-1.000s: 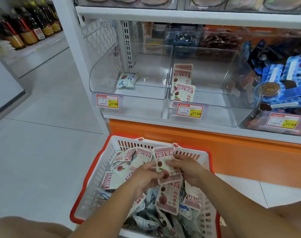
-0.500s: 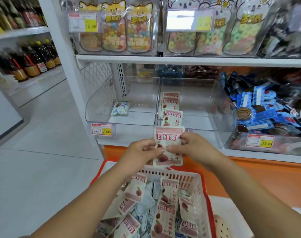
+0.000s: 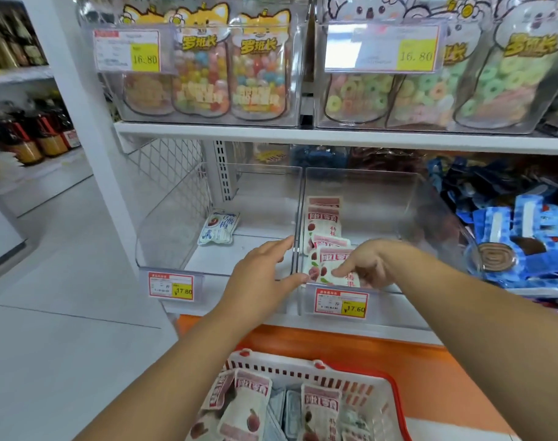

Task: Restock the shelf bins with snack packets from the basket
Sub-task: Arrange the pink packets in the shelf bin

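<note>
**A:** Head cam: where's the packet [image 3: 325, 265] sitting?

**B:** Front of the bin [image 3: 382, 214], pinched by the right grip [image 3: 370, 265], just left of it. Its long axis runs up, leaning back, label on top. The left grip [image 3: 258, 275] is spread loose at the divider [image 3: 298, 218], holding nothing. Right's nearer, so I reckon it seats it.

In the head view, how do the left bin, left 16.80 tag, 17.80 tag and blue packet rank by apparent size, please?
Left bin
16.80 tag
Blue packet and 17.80 tag: look alike
</note>
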Demonstrator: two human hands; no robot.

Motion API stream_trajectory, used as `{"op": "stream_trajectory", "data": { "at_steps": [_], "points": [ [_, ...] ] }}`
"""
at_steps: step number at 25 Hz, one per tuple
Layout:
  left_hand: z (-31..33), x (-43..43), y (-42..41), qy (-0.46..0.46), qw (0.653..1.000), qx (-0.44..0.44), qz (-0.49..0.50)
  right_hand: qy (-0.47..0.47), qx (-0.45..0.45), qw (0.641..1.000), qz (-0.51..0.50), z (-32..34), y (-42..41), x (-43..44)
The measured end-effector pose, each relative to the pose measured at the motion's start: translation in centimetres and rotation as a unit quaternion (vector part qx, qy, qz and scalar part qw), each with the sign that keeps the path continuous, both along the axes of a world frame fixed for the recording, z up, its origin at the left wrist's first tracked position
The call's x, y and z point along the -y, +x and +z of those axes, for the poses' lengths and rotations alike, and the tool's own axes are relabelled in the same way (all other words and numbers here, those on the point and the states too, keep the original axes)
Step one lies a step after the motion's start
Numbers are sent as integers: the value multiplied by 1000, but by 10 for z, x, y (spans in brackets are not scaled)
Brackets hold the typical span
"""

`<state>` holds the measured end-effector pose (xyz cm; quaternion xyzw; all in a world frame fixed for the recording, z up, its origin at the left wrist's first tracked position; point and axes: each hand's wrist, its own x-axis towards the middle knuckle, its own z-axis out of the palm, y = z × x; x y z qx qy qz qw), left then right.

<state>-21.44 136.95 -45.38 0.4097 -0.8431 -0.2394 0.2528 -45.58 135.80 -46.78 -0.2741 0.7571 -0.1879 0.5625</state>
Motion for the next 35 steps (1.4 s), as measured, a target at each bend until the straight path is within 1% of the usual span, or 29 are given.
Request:
{"op": "stream_trajectory", "data": {
  "at_steps": [3, 5, 8, 10, 12, 14, 15, 18, 19, 23, 26, 30, 32, 33, 35],
  "points": [
    [-1, 5, 0, 7, 1000, -10, -5, -5, 18, 1000, -15, -6, 4, 9],
    [-2, 6, 0, 12, 1000, -10, -9, -35, 2, 999, -6, -5, 9, 8],
    [-3, 10, 2, 27, 999, -10, -26, -161, -75, 984, -16, -4, 13, 12],
    [-3, 12, 3, 34, 999, -7, -33, -203, -128, 971, -5, 0, 15, 13],
    [-2, 11, 4, 39, 999, -3, -32, -198, -166, 965, 41, 1, 19, 11],
    [-2, 10, 3, 37, 999, -3, -26, -182, -183, 964, 69, -1, 19, 9],
    [-2, 10, 3, 36, 999, -4, -24, -178, -174, 966, 71, -1, 18, 8],
    [-4, 9, 2, 37, 999, -5, -17, -182, -85, 979, 22, -1, 15, 9],
    [-5, 9, 3, 36, 999, -4, -17, -180, -79, 980, 11, -2, 13, 9],
    [-5, 7, 3, 32, 999, -5, -19, -149, -130, 979, 49, -8, 4, 11],
    [-5, 7, 2, 26, 1000, -4, -14, -139, -134, 979, 61, -7, -2, 11],
    [-7, 9, 2, 31, 1000, -3, -7, -121, -153, 975, 105, -2, -4, 10],
    [-7, 9, 2, 31, 999, -2, -6, -108, -145, 977, 118, 0, -5, 9],
    [-8, 10, 2, 30, 1000, -1, -6, -116, -129, 979, 109, 0, -5, 10],
    [-8, 11, 2, 30, 1000, -2, -7, -171, -95, 979, 54, -1, -3, 13]
  ]
}}
